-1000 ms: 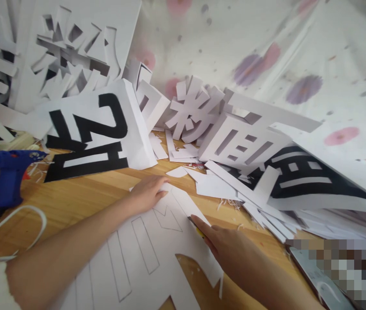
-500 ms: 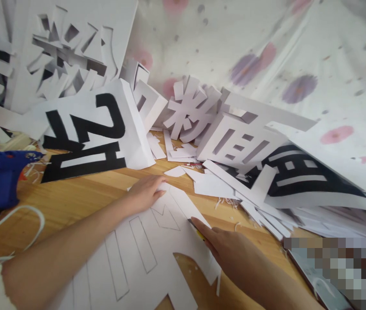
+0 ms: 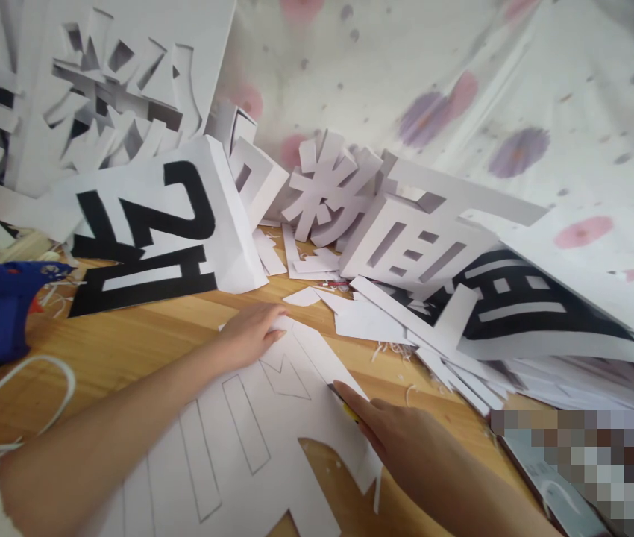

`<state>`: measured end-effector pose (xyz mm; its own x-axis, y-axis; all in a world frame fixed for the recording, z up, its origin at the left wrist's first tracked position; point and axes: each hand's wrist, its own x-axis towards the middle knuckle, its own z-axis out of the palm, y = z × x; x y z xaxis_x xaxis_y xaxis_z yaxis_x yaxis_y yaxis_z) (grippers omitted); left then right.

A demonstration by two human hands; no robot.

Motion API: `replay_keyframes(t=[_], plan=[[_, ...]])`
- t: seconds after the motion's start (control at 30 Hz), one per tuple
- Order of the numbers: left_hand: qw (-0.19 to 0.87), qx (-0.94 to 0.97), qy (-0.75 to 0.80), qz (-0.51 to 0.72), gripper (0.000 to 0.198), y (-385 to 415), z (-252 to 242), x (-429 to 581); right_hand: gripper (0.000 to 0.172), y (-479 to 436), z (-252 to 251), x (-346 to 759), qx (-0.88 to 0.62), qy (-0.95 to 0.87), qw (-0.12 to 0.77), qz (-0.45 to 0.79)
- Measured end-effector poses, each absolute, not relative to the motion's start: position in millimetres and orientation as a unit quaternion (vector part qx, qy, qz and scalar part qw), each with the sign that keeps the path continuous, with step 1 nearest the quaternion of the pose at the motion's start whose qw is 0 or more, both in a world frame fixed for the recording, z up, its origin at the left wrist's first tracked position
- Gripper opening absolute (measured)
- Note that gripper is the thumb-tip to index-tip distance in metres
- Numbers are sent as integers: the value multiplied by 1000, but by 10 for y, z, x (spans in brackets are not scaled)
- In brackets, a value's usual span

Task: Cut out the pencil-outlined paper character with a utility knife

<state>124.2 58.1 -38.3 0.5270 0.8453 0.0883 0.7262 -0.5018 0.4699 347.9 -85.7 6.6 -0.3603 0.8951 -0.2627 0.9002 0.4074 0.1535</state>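
Note:
A white foam board sheet (image 3: pixel 272 440) with pencilled outlines lies on the wooden table, part of its near side cut away in a curve. Near the sheet's far corner, my left hand (image 3: pixel 253 332) presses down and holds it, fingers bent by the edge and thumb on top. My right hand (image 3: pixel 387 429) is closed around a craft knife (image 3: pixel 344 403) with a yellow and dark handle. The blade tip meets the sheet along a pencil line near its right edge. Most of the handle is hidden in my palm.
A blue glue gun (image 3: pixel 7 306) stands at left beside a looped white cord (image 3: pixel 65 380). Behind are a black-printed paper template (image 3: pixel 165 216) and white cut-out characters (image 3: pixel 331 190). Foam offcuts (image 3: pixel 373 317) and shreds lie to the right, near a partly blurred device (image 3: pixel 552 477).
My right hand and the knife have shifted very slightly down and right along the sheet's edge. The left hand stays in place on the sheet.

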Motion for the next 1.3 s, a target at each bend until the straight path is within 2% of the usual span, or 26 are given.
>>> replay_keyframes(t=[0.3, 0.67, 1.3], plan=[[191, 852, 462, 156, 30, 582, -389, 1236, 78, -915, 19, 3532, 528, 832, 168, 16], [186, 851, 467, 150, 29, 584, -386, 1232, 70, -914, 102, 3554, 553, 821, 129, -65], [192, 848, 472, 148, 29, 573, -353, 1235, 67, -970, 29, 3705, 513, 852, 102, -23]])
